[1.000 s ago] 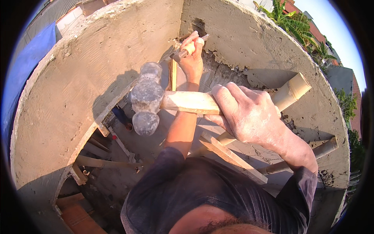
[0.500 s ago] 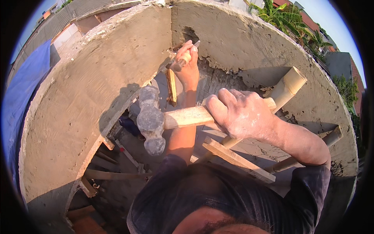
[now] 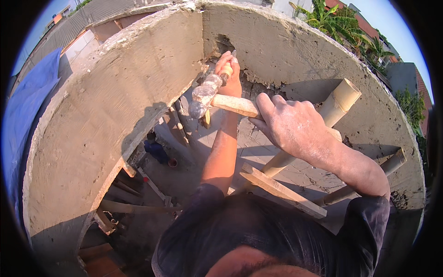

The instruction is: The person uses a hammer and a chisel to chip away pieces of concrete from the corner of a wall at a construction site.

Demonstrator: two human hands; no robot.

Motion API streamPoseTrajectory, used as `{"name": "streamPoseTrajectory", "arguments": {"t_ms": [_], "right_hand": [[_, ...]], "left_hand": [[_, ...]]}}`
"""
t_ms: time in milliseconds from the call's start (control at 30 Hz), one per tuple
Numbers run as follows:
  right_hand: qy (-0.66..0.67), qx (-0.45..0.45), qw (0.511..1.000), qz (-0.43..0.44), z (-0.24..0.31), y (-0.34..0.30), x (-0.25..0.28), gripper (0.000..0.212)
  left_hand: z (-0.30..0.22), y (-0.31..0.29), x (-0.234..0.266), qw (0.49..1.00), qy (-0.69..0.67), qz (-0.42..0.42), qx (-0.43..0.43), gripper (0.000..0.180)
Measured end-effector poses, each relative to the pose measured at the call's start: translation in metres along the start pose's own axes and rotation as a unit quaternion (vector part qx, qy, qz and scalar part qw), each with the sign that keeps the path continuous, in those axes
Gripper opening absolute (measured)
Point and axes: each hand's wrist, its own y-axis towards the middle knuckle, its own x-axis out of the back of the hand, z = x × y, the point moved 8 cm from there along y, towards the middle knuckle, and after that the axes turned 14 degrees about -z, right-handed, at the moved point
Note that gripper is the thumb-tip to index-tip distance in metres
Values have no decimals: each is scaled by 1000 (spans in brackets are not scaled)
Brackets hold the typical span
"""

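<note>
My left hand (image 3: 230, 76) is stretched out to the corner where two rough concrete walls (image 3: 115, 101) meet, gripping a chisel (image 3: 227, 69) whose tip points up at a broken notch (image 3: 224, 46) in the concrete. My right hand (image 3: 290, 124) grips the pale wooden handle of a hammer (image 3: 233, 105). The hammer's metal head (image 3: 203, 94) lies right against the chisel's lower end, just below my left hand.
Bamboo props (image 3: 323, 120) and a wooden plank (image 3: 281, 189) cross the gap beneath my right arm. Far below, a person in blue (image 3: 154, 148) stands on paved ground among timber pieces (image 3: 152, 184). A blue tarp (image 3: 27, 106) lies beyond the left wall.
My right hand has swung the hammer up and forward, so its head went from hanging low at the left to meeting the chisel. My left hand kept the chisel at the corner.
</note>
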Motion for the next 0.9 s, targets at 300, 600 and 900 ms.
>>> {"name": "streamPoseTrajectory", "arguments": {"t_ms": [300, 600, 900], "right_hand": [[-22, -73, 995, 58, -21, -17, -30, 35], [-18, -56, 997, -40, -12, -17, -25, 18], [-31, 83, 991, -103, 24, -29, -16, 27]], "left_hand": [[-6, -7, 7, 998, 66, 12, 5, 16], [0, -5, 0, 999, 29, -7, 14, 14], [-1, -4, 7, 998, 45, -18, 36, 14]]}}
